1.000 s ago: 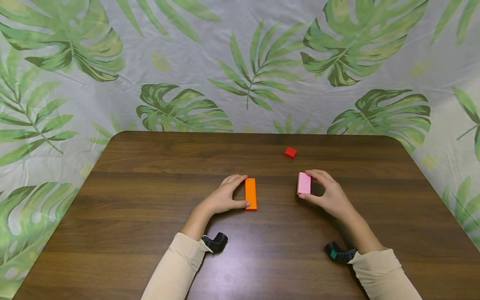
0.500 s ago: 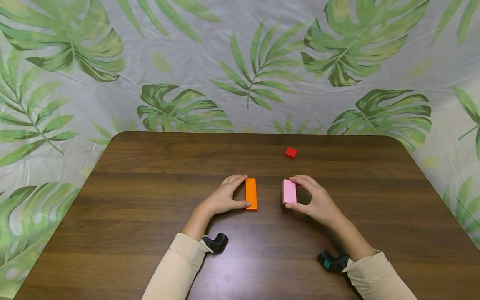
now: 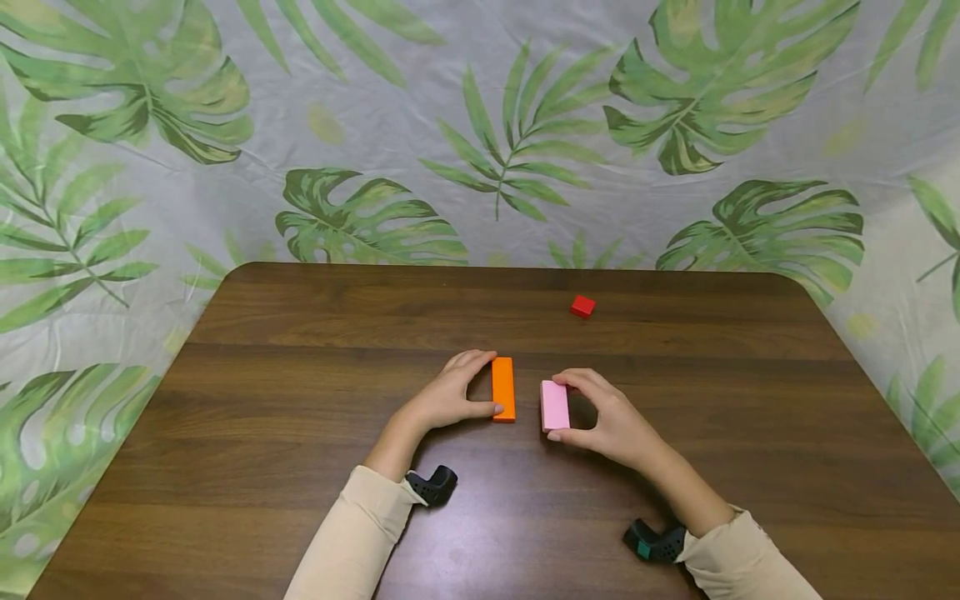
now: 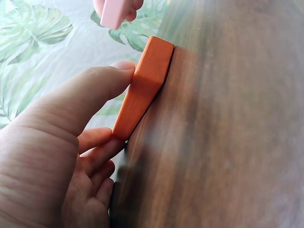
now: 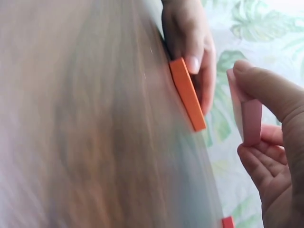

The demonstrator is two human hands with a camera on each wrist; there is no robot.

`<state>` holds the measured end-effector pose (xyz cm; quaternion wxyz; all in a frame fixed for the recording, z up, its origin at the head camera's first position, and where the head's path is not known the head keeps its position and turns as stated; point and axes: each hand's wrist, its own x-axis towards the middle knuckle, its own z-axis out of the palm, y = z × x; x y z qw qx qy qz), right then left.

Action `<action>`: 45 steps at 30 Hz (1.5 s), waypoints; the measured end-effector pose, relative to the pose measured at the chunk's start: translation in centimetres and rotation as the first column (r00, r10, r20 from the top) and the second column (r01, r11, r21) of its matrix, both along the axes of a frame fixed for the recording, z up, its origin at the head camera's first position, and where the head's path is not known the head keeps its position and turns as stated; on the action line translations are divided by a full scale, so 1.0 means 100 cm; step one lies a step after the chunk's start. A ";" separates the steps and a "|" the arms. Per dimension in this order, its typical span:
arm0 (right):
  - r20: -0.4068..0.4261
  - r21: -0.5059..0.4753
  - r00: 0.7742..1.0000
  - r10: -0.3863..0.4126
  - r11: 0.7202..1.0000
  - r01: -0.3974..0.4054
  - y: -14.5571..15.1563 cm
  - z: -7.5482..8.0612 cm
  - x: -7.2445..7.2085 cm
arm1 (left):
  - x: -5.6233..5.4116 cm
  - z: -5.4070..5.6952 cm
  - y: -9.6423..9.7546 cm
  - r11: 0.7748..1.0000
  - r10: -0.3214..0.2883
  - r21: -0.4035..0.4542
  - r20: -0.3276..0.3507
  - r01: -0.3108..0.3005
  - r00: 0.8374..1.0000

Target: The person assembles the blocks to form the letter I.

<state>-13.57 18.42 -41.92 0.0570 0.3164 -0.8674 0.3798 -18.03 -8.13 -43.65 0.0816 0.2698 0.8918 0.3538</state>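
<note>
In the head view my left hand [image 3: 447, 396] pinches a long orange block [image 3: 504, 390] by its two ends, thumb at the near end and fingers at the far end. That block lies flat on the wooden table. To its right, my right hand [image 3: 611, 417] holds a shorter pink block [image 3: 556, 406] the same way, between thumb and fingers. The right wrist view shows the pink block [image 5: 252, 118] raised off the tabletop, with a gap between it and the orange block [image 5: 189, 97]. Its long side runs roughly parallel to the orange one.
A small red block [image 3: 582, 307] lies farther back on the brown table [image 3: 300, 325], right of centre. Behind the table hangs a leaf-patterned cloth [image 3: 375, 108]. Black wrist cameras [image 3: 432, 486] sit at both sleeve cuffs, close over the tabletop.
My right hand has brought the pink block leftward and nearer to me, narrowing the gap to the orange block. The left hand and the orange block have stayed in place.
</note>
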 end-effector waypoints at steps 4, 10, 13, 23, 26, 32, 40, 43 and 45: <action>-0.004 0.007 1.000 0.020 1.000 -0.020 -0.007 -0.003 0.004 | 0.000 -0.001 0.000 1.000 0.001 0.000 -0.001 -0.001 1.000; -0.005 0.016 0.999 0.053 0.998 -0.053 -0.017 -0.005 0.010 | -0.001 -0.002 0.000 1.000 0.000 0.006 -0.007 0.000 1.000; -0.013 0.020 0.997 0.072 0.997 -0.072 -0.021 -0.005 0.012 | -0.001 -0.002 0.000 1.000 -0.002 0.007 -0.007 0.002 1.000; -0.005 0.025 0.994 0.106 0.994 -0.106 -0.034 -0.007 0.020 | -0.001 -0.002 0.000 1.000 -0.003 0.012 -0.006 0.003 1.000; -0.012 0.027 0.993 0.116 0.993 -0.116 -0.038 -0.008 0.022 | -0.001 -0.002 0.000 1.000 -0.001 0.016 -0.006 0.001 1.000; 0.004 0.026 0.990 0.139 0.990 -0.139 -0.043 -0.009 0.027 | 0.000 -0.001 0.000 1.000 -0.003 0.011 -0.012 0.003 1.000; 0.016 0.039 0.989 0.148 0.988 -0.148 -0.048 -0.011 0.031 | 0.000 -0.002 -0.001 1.000 -0.005 0.013 -0.009 0.005 1.000; 0.025 0.049 0.989 0.144 0.988 -0.145 -0.049 -0.013 0.032 | 0.000 -0.002 -0.001 1.000 -0.005 0.014 -0.014 0.005 1.000; 0.040 0.059 0.989 0.143 0.988 -0.145 -0.049 -0.014 0.032 | 0.000 -0.002 -0.001 1.000 -0.006 0.016 -0.020 0.006 1.000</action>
